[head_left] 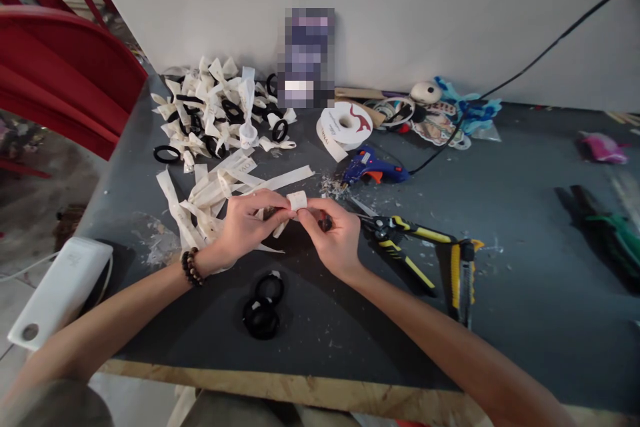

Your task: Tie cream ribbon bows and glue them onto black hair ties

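Note:
Between the fingertips of both hands, above the middle of the table, is a short loop of cream printed ribbon [297,200]. My left hand [250,223] pinches its left side, and my right hand [334,230] pinches the other side. A dark round thing shows partly behind my right fingers; I cannot make out what it is. Cut lengths of cream ribbon [287,178] lie loose beyond and beside my left hand. Nearer my body rest several black hair ties [261,320], stacked together, with small whitish spots on them.
Ribbon bows with black hair ties [213,103] are heaped at the back left. Behind my hands are a ribbon spool [345,123] and a blue glue gun [373,165] with a black cord. Yellow-black pliers [400,237] and a yellow cutter knife [463,280] lie right; a white power bank [60,293] left.

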`<action>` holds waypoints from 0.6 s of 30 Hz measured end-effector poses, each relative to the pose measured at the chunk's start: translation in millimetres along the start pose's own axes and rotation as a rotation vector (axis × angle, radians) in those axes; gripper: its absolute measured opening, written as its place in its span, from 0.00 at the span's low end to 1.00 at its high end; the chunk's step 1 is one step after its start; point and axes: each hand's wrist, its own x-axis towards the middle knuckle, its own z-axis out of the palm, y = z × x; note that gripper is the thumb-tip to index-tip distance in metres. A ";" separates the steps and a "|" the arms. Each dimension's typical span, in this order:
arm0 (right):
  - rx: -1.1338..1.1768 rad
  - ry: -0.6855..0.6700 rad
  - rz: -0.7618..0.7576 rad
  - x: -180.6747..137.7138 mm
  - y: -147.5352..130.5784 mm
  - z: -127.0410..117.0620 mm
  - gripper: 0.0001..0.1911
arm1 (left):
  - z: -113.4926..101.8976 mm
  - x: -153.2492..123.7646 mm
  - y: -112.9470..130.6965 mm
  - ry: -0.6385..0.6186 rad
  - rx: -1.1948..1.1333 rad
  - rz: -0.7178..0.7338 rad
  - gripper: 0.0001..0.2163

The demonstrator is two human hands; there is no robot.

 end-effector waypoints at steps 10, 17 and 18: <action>-0.024 0.078 0.008 -1.5 5.3 2.1 0.05 | -1.7 -1.6 1.1 -0.045 0.037 -0.113 0.06; 0.106 0.068 0.044 -1.8 2.4 6.1 0.07 | 0.0 -2.2 0.5 -0.015 0.052 -0.081 0.04; 0.137 0.062 0.051 -2.0 2.2 6.6 0.08 | 0.2 -2.3 0.7 -0.010 0.039 -0.072 0.04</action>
